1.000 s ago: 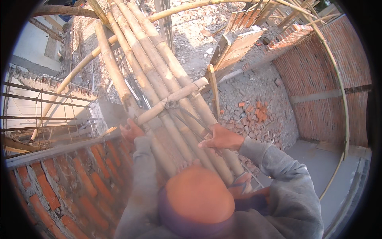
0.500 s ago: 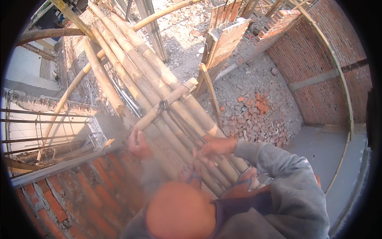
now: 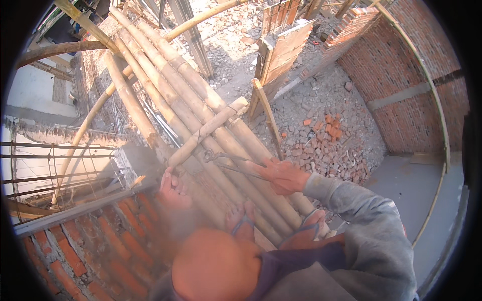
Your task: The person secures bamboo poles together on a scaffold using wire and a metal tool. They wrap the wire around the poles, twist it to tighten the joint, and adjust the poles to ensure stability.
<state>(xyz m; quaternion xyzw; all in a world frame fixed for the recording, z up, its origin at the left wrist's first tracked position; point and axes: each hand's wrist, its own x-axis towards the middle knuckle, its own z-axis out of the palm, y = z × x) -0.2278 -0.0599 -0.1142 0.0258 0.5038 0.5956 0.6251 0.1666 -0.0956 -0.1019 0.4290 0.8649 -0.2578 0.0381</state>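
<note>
Long-handled dark metal pincers (image 3: 228,158) are gripped by their handles in my right hand (image 3: 285,175). Their jaws lie over the lengthwise bamboo poles (image 3: 228,135), just on the near side of a bamboo crosspiece (image 3: 208,129). That crosspiece lies across the poles, and a dark tie shows around it near the middle. My left hand (image 3: 174,191) is by the crosspiece's near left end, its fingers curled together. Whatever they may be pinching is too small to make out, and blur covers the wrist below.
My sandalled feet stand on the poles. A red brick wall (image 3: 100,241) runs along the lower left, below steel rebar (image 3: 55,155). Broken bricks (image 3: 329,145) lie on the ground at right, beyond an upright plank (image 3: 267,113). A bent bamboo pole (image 3: 432,95) arches at far right.
The pincers' jaws have come away from the crosspiece toward me, and their handles look wider apart. My right hand has moved right and slightly up. My left hand has shifted slightly down, fingers more curled.
</note>
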